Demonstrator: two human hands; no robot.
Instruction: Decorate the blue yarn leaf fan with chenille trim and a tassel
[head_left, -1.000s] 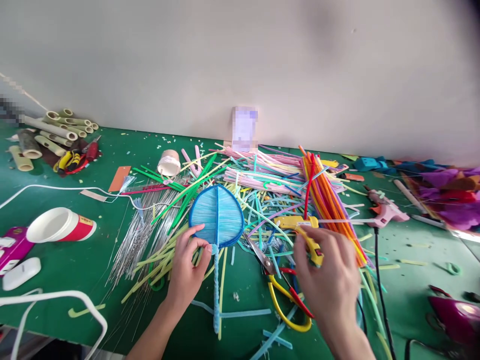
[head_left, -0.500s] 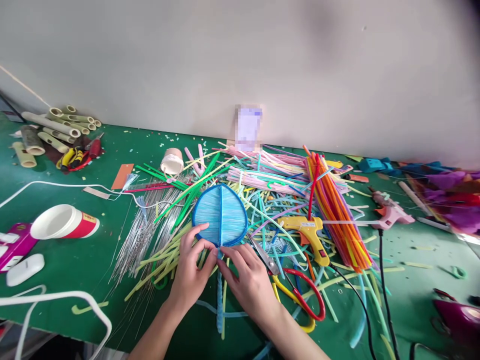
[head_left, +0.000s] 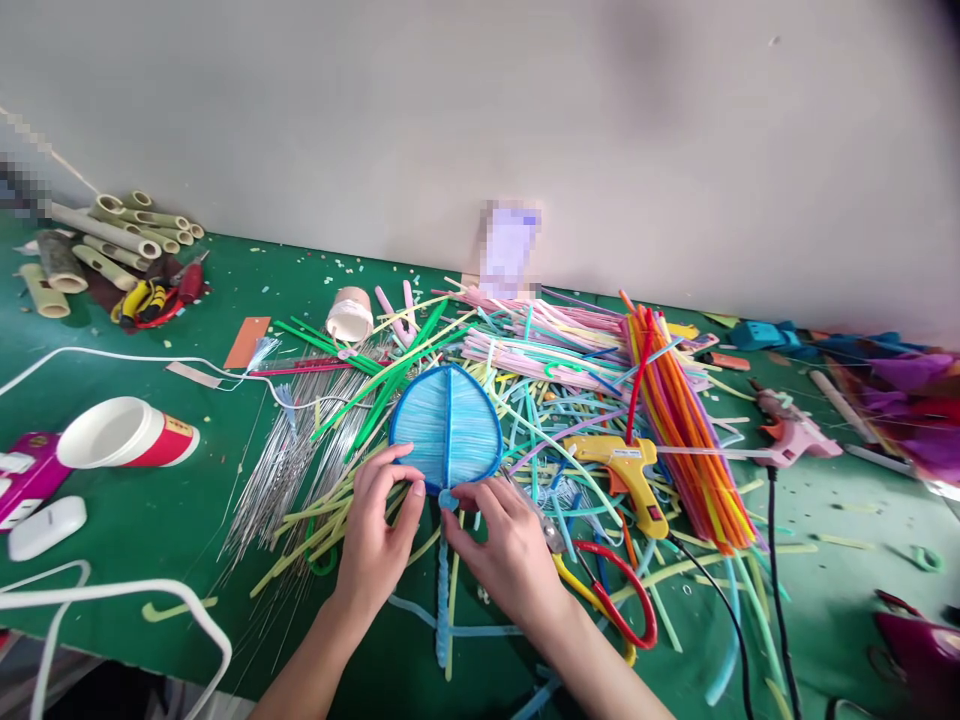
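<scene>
A blue leaf-shaped pipe-cleaner piece (head_left: 474, 430) lies in front of me, with a dark blue rim, a centre rib and a twisted light-blue stem (head_left: 442, 620) pointing towards me. My left hand (head_left: 379, 525) holds its lower left edge, index finger and thumb close together and another fingertip resting on the face. With thumb and forefinger, my right hand (head_left: 499, 540) pinches a small light-blue coil (head_left: 448, 499) where stem and leaf meet. Scissors with red and yellow handles (head_left: 637, 610) lie beside my right hand, partly hidden by it.
Loose pipe cleaners and wires (head_left: 277, 480) cover the middle of the green table. A yellow glue gun (head_left: 622, 465) and an orange bundle (head_left: 682, 430) lie right, with a pink glue gun (head_left: 795, 430) beyond. Left are a paper cup (head_left: 112, 430), white cable (head_left: 172, 595) and bamboo pieces (head_left: 112, 255).
My left thumb and index finger have drawn left from the stem joint to the leaf's edge. The right hand keeps its pinch there, and the small coil now shows. The view has shifted slightly.
</scene>
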